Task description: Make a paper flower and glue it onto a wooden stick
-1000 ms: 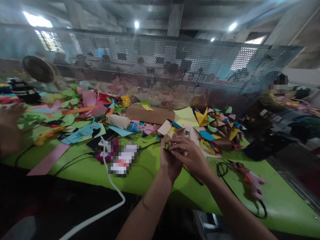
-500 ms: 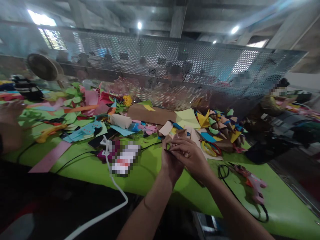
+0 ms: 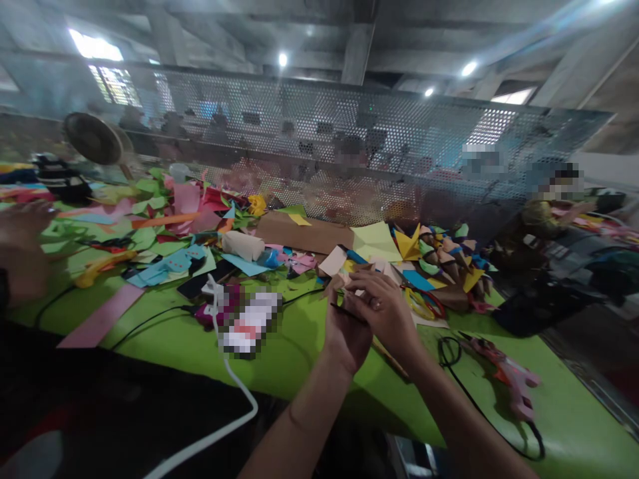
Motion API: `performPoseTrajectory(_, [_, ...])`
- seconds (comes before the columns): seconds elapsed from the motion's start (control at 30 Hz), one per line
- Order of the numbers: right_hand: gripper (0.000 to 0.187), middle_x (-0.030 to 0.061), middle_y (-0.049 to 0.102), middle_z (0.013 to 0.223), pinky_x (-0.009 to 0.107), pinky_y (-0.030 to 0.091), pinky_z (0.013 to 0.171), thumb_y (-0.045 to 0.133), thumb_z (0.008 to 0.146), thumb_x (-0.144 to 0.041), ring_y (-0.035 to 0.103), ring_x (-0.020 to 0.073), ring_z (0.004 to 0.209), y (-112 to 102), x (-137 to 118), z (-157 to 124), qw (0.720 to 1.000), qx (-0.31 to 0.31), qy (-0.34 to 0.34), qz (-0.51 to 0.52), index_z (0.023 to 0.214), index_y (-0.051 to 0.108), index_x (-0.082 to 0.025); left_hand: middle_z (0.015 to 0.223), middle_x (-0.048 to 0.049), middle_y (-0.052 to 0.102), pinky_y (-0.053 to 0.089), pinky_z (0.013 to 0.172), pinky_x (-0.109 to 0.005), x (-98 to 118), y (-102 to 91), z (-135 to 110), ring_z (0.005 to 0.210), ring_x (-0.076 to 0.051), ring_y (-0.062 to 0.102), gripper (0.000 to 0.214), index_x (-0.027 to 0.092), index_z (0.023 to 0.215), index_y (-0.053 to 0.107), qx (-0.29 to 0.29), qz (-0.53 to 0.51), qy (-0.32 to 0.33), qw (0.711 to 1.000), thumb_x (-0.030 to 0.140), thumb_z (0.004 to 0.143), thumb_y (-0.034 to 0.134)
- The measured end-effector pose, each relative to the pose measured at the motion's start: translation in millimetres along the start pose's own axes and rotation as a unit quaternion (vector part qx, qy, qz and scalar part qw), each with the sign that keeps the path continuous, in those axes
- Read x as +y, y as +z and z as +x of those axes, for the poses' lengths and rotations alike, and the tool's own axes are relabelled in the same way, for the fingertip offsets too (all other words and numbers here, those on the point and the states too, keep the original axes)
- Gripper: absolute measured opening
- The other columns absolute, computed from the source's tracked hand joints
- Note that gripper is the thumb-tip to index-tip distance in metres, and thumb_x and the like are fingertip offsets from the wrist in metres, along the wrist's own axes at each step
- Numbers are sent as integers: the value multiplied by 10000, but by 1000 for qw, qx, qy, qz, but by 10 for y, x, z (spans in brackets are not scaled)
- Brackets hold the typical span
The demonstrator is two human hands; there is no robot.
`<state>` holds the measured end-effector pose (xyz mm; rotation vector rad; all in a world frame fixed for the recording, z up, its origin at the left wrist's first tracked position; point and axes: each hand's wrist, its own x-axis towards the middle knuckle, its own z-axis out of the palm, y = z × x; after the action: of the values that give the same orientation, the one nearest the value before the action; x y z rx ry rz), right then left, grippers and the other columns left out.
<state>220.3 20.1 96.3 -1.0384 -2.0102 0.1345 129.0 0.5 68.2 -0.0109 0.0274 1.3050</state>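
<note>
My left hand [image 3: 348, 336] is palm up over the green table, its fingers curled and partly hidden. Over it bends my right hand [image 3: 387, 307], fingertips meeting the left fingers. A thin dark stick [image 3: 348, 311] crosses the left palm beneath the right fingers. Pale and brown paper shows at the fingertips, but the shape of what both hands grip is hidden. Beyond them lie scissors [image 3: 417, 303] with yellow and red handles. A pink glue gun [image 3: 514, 379] rests to the right. Under my right wrist is a narrow brown strip [image 3: 392, 359].
Left of my hands lie a phone [image 3: 252, 322] and a purple socket block [image 3: 214, 309] with a white cable. Coloured paper scraps and a yellow glue gun [image 3: 102, 267] lie farther left, near another person's hand [image 3: 24, 233]. A perforated metal screen [image 3: 309, 146] stands behind.
My right hand has shifted slightly, its fingers bending farther over the left palm. The dark stick now shows more clearly. The whole view has moved a little.
</note>
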Motion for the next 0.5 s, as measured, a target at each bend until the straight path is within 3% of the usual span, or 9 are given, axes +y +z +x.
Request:
performPoseTrajectory(0.13, [267,75,695,1222,452,457,1008,482,980,-325,596,261,1186,47,107,125,999,-5,49,14,1139,686,-260,947,-78,749,546,913,-306,-20,-34,29,963,-186,709,387,179,953,717,36,8,-24,999,430,986,424])
performPoseTrajectory(0.2, [356,79,638,1332,489,392,1086,423,1006,-394,532,271,1284,137,116,119,998,-23,66,-5,1264,633,-268,1089,-91,736,511,998,-351,-47,-48,39,1107,-214,672,390,202,1036,716,16,19,-25,999,452,974,423])
performPoseTrajectory(0.3, [454,49,449,1541,562,183,1198,419,1002,-465,305,295,1468,306,10,-57,996,-63,54,-35,1421,516,-320,1356,-80,622,437,1098,-383,-66,-93,57,1332,-227,530,400,266,1159,687,13,59,24,998,449,962,390])
performPoseTrajectory(0.4, [566,29,242,1646,530,172,1218,348,1021,-482,151,254,1525,416,-133,-279,991,-128,37,-14,1562,278,-333,1488,28,507,395,1132,-373,-65,-153,76,1438,-175,398,422,405,1208,638,54,88,115,988,428,974,287])
performPoseTrajectory(0.5, [575,30,199,1658,535,176,1218,302,1029,-499,133,245,1528,431,-129,-259,988,-141,58,-10,1576,233,-334,1515,58,467,373,1152,-406,-92,-145,82,1476,-170,327,435,428,1239,607,66,95,127,985,442,966,269])
